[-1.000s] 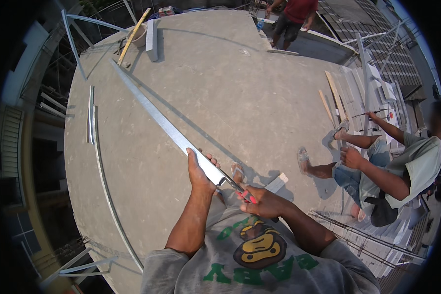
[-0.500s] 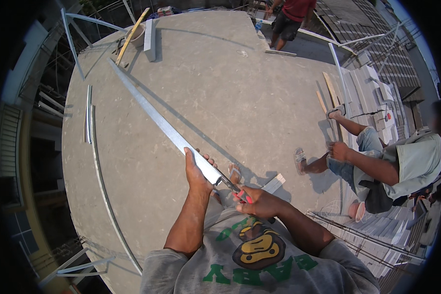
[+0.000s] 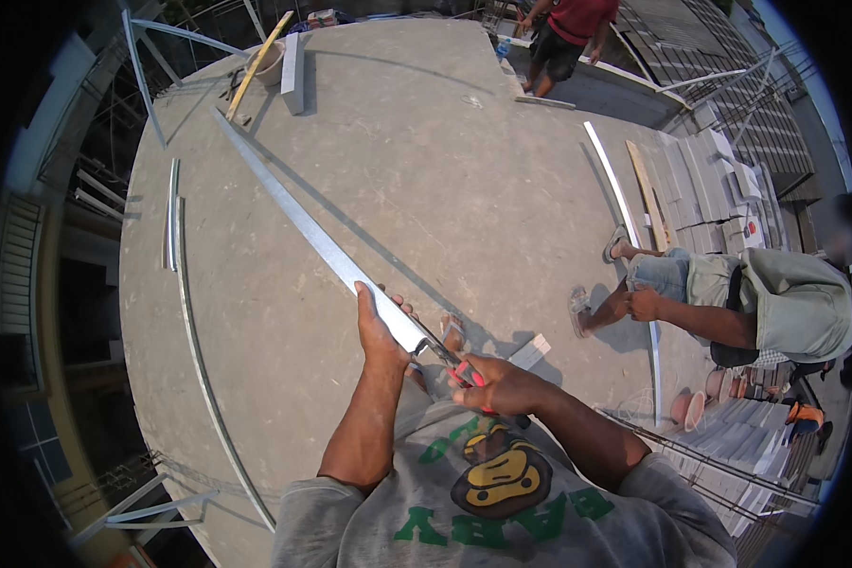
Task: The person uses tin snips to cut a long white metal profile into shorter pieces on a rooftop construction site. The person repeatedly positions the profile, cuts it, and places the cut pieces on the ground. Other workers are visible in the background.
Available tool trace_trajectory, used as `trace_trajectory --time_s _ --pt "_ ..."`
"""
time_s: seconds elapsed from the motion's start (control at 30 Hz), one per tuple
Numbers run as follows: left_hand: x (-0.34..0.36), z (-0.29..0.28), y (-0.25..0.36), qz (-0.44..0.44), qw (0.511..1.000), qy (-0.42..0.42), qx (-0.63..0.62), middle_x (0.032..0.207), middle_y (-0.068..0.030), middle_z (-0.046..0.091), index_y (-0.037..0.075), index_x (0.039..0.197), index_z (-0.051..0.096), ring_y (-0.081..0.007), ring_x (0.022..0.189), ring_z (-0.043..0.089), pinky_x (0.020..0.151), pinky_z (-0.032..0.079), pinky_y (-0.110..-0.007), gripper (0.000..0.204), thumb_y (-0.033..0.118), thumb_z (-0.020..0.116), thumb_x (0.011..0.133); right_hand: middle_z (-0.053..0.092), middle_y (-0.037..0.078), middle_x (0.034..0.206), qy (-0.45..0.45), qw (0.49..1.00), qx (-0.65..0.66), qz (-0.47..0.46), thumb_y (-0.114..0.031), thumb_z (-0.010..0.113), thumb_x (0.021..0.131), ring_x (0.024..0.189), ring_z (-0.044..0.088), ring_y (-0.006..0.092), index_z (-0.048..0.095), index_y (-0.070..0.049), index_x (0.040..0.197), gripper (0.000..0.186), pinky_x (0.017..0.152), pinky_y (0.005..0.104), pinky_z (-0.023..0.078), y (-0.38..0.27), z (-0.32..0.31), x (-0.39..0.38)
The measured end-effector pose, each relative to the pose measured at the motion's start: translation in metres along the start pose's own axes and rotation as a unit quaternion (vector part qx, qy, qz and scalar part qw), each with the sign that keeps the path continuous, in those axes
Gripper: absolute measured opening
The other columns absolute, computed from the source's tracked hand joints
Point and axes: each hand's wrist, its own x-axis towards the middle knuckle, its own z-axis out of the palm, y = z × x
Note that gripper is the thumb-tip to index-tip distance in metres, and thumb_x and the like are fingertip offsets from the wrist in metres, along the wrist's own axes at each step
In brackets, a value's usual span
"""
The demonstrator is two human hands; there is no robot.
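Head view looks down on a concrete rooftop slab, where the left hand is wrapped around the near end of a long metal strip that runs away to the far left, its far end resting on the slab near a grey block and a leaning timber batten. The right hand is clenched on the red handles of a pair of snips, whose blades meet the strip's near end just beside the left hand's fingers. Judging by this, the cut at the near end is under way and not finished: no severed offcut shows, though the blades themselves are too small to read. Two more thin strips lie flat on the slab at the left, well apart from the one in hand and seemingly untouched. At the right a seated person works on another long strip, and a second person stands at the far edge beside stacked pale blocks.
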Motion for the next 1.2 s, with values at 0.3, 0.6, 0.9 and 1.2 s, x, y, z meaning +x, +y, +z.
trace_trajectory --time_s 0.3,0.6,0.9,1.2 --pt "0.0 0.001 0.005 -0.001 1.0 -0.013 -0.012 0.073 -0.0041 0.053 0.01 0.109 0.047 -0.0165 0.059 0.055 0.052 0.049 -0.032 0.051 0.059 0.051 0.096 0.063 0.012 0.113 0.023 0.996 -0.081 0.002 -0.033 0.069 0.088 0.105 0.059 0.0204 0.052 -0.005 0.132 0.055 0.093 0.0343 0.044 -0.01 0.001 0.003" --pt "0.0 -0.013 0.001 0.003 0.999 -0.034 -0.026 0.071 -0.0032 0.054 0.011 0.11 0.047 -0.0154 0.056 0.056 0.051 0.049 -0.031 0.052 0.061 0.049 0.096 0.062 0.008 0.1 0.011 0.997 -0.077 0.004 -0.031 0.068 0.089 0.086 0.058 0.0154 0.048 -0.004 0.135 0.057 0.08 0.0307 0.046 -0.01 0.01 -0.001" --pt "0.0 -0.028 -0.01 -0.003 0.999 -0.028 -0.037 0.073 -0.0036 0.053 0.011 0.112 0.047 -0.0155 0.058 0.054 0.052 0.048 -0.03 0.053 0.061 0.051 0.095 0.062 0.01 0.107 0.02 0.993 -0.115 0.023 -0.033 0.068 0.086 0.093 0.06 0.0187 0.049 -0.006 0.133 0.058 0.084 0.0318 0.047 0.005 0.017 0.004" --pt "-0.009 -0.03 -0.009 -0.013 0.999 -0.013 -0.05 0.073 -0.0043 0.052 0.01 0.113 0.048 -0.0159 0.059 0.054 0.052 0.048 -0.031 0.056 0.062 0.051 0.094 0.061 0.012 0.116 0.008 0.99 -0.134 0.036 -0.033 0.069 0.087 0.108 0.059 0.0222 0.048 -0.005 0.135 0.06 0.094 0.0354 0.046 0.011 0.021 0.004"
